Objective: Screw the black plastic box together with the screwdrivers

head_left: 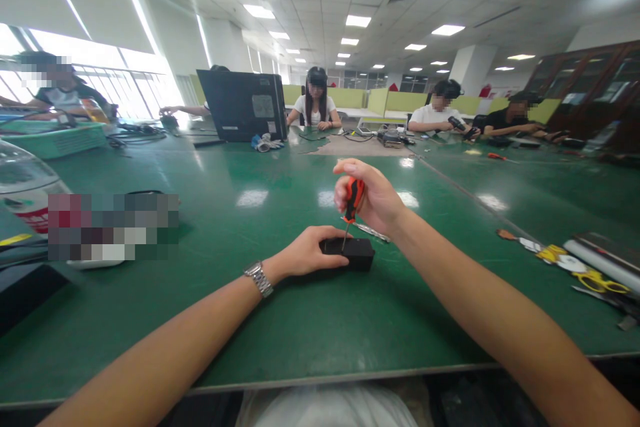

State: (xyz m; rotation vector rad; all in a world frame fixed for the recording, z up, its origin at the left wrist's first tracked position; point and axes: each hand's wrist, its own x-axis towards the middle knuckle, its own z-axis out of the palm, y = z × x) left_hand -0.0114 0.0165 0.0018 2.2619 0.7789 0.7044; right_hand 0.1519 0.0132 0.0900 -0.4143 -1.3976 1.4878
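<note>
A small black box (361, 254) rests on the green table in front of me. My left hand (316, 250) grips its left end, thumb on the near side and fingers on the far side. My right hand (373, 197) is closed round the red and black handle of a screwdriver (354, 200). The screwdriver stands nearly upright, and its shaft reaches down to the top of the box; whether the tip sits in a screw is too small to tell. Just behind the box lies a thin silvery tool (371, 232), partly hidden by my right hand.
Yellow-handled scissors (600, 281) and other tools lie at the right. Another screwdriver (497, 157) is farther back. A plastic bottle (25, 180), a green basket (60, 140) and a black computer monitor (243, 107) stand at the left. Several people sit around the table (280, 327).
</note>
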